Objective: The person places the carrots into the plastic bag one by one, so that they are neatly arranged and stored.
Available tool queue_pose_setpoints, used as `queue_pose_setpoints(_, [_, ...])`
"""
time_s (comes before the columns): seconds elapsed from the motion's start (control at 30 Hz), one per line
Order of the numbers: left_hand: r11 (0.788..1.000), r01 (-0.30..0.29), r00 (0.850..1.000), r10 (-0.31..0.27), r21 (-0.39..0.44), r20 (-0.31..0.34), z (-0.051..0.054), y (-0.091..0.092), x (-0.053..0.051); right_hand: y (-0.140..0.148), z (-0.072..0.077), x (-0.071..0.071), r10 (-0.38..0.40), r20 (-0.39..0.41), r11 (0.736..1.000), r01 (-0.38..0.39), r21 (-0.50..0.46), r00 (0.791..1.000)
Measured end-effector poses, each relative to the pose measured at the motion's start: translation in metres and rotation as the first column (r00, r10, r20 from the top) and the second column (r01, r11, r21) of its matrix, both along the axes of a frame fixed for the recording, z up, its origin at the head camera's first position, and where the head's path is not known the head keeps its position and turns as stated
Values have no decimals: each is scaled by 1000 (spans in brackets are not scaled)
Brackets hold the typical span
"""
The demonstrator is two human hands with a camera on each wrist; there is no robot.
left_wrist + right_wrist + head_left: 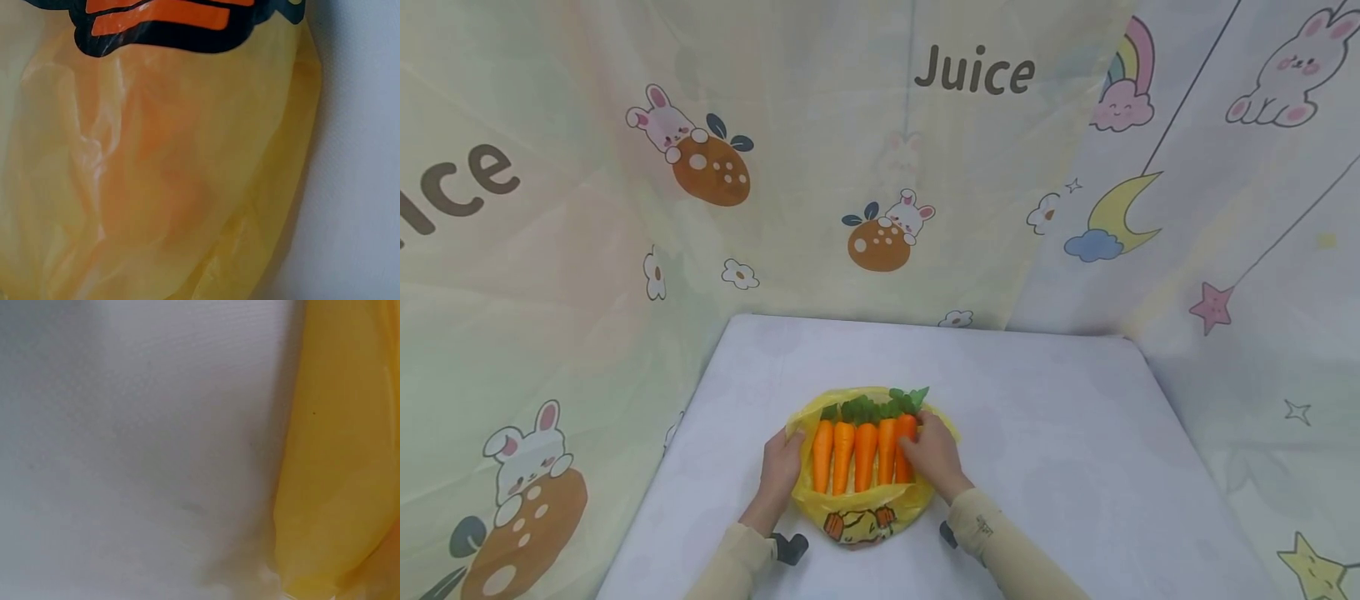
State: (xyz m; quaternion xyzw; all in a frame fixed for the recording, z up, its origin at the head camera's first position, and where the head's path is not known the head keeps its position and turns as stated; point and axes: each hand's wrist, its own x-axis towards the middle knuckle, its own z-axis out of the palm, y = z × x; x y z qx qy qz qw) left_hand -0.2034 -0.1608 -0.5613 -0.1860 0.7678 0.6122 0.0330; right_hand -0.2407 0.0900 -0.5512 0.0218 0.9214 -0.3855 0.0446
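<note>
In the head view, an open yellow plastic bag (917, 502) with a cartoon print lies on the table. Several orange carrots (866, 454) with green leafy tops are lined up side by side in its mouth. At the bag's left rim, my left hand (781, 471) holds the plastic, its thumb on the inner side. My right hand (936, 450) grips the rightmost carrot (907, 427), which lies within the bag. Only the bag's crinkled side (250, 150) fills most of the left wrist view, and its smooth edge (337, 444) shows in the right wrist view; neither shows fingers.
A white cloth-covered table (1045, 433) extends around the bag. Printed fabric (805, 125) with bunnies and lettering hangs behind it and along both sides. Dark wrist-camera parts (791, 549) sit beneath the left wrist, close to the bag.
</note>
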Motion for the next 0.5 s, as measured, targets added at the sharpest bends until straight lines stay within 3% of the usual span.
queue_pose_setpoints(0.27, [1000, -6, 1000, 6, -11, 1, 0, 0, -1, -3, 1, -1, 63, -21, 985, -58, 165, 998])
queue_pose_setpoints(0.5, [1000, -6, 1000, 6, -21, -3, -1, 0, -1, -4, -4, -2, 126, -14, 941, -115, 319, 992])
